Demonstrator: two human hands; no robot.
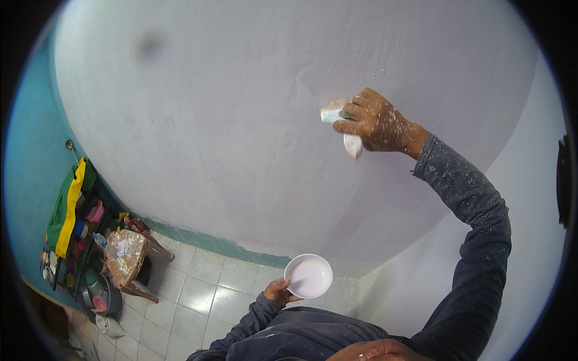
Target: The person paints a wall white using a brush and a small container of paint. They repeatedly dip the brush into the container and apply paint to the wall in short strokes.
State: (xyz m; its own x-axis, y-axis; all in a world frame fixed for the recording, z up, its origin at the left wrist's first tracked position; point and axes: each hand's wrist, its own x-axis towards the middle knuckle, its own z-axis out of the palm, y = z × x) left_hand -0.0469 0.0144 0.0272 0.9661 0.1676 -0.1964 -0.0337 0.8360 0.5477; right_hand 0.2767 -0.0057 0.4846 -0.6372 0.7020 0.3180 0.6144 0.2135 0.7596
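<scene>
Spattered with white paint, my right hand (377, 119) grips a paint-covered flat paintbrush (353, 145) against or very close to the pale lilac wall (235, 108). The fingers hide the middle of the brush; its pale handle end points down and its wide head shows to the left. Low in the picture, my left hand (278, 292) holds a white plastic bowl (309, 276) by its side, in front of my body. Pale paint lies in the bowl, and a shadow falls across its inside.
A paint-stained wooden stool (126, 257) stands at the left, with a plastic bottle (100, 240) on it. Behind it, a dish rack (76, 266) full of kitchenware leans by the blue wall (31, 135). White floor tiles (194, 289) run below; a dark object (562, 180) is at the right edge.
</scene>
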